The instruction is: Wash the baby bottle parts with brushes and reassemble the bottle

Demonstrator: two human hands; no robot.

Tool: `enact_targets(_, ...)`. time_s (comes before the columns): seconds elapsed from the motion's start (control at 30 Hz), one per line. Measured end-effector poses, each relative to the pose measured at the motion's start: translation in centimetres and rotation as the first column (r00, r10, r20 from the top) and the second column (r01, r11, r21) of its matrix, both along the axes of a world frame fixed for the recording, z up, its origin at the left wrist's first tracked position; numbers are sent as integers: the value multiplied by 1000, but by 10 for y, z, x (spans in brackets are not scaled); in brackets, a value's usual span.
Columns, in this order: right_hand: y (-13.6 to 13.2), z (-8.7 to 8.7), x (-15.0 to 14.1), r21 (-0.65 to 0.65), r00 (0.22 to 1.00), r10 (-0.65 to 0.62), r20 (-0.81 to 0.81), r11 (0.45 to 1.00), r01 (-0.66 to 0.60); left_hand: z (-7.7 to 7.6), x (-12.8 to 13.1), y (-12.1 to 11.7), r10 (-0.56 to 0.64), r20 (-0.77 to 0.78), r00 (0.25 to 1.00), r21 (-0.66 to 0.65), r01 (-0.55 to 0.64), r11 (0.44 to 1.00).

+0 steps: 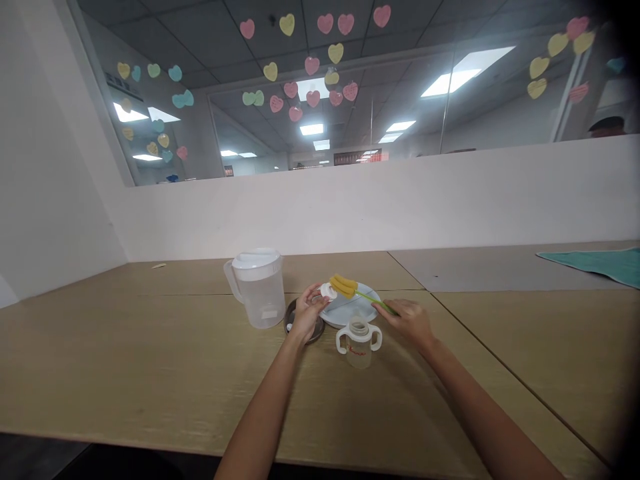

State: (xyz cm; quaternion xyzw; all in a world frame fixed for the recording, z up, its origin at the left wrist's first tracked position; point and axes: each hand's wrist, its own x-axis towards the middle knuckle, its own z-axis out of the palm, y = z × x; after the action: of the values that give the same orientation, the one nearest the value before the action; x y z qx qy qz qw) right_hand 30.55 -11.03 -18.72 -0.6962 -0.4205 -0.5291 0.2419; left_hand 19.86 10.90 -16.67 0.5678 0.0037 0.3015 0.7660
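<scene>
My left hand (307, 315) pinches a small white bottle cap ring (328, 291) above the table. In my right hand (411, 323) is the green handle of a bottle brush (344, 286), its yellow sponge head up against the white ring. Just below stands a clear baby bottle (359, 350) with two white side handles, upright and with its top off. Behind it a pale bowl or plate (345, 315) sits under the brush. Partly hidden by my left hand is a dark round dish (316, 333) with a small white piece in it.
A translucent lidded pitcher (263, 293) stands to the left of my hands. A teal cloth (600, 261) lies at the far right of the wooden table (150, 373). Behind the table rises a white wall (350, 213) with a window bearing heart-shaped notes.
</scene>
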Motion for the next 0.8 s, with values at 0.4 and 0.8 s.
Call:
enact_targets(0.4, 2, 4, -10, -81, 996, 71, 51, 994, -66, -8, 3, 12, 169, -7, 986, 249, -162, 955)
enact_targets(0.8, 2, 1, -4, -4, 1000, -2, 1, 1000, 2, 1, -2, 1, 70, 24, 997, 194, -73, 978)
